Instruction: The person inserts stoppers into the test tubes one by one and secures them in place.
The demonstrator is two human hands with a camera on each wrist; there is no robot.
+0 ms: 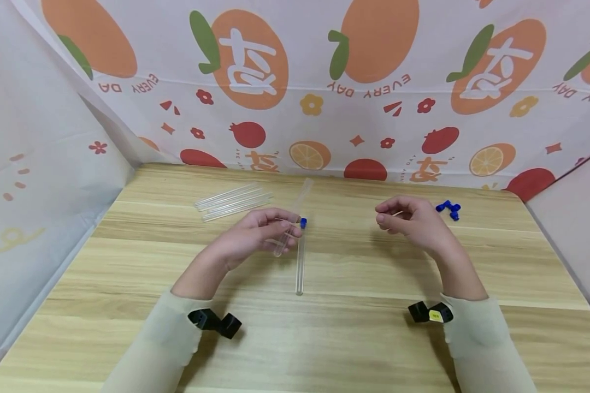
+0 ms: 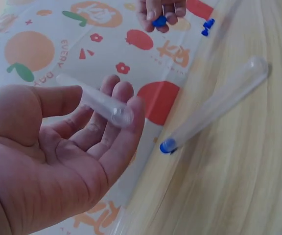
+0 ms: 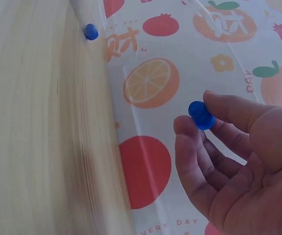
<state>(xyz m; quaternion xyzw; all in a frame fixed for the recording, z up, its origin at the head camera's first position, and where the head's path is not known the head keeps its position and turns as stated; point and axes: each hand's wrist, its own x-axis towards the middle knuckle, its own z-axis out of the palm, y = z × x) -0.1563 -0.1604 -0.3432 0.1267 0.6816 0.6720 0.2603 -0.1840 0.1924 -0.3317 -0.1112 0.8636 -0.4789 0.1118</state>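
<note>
My left hand (image 1: pixel 259 232) grasps a clear tube (image 2: pixel 104 107) between thumb and fingers; my right hand (image 1: pixel 417 222), well apart, pinches a blue cap (image 3: pixel 201 116). Between them, a capped tube (image 1: pixel 300 270) lies on the wooden table (image 1: pixel 354 344), with loose tubes (image 1: pixel 233 201) farther left.

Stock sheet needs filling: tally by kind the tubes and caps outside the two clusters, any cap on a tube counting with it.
Uncapped tube, in the left hand: 1
Capped tube, on the table: 1
Loose blue cap, in the right hand: 1
Total: 3
</note>
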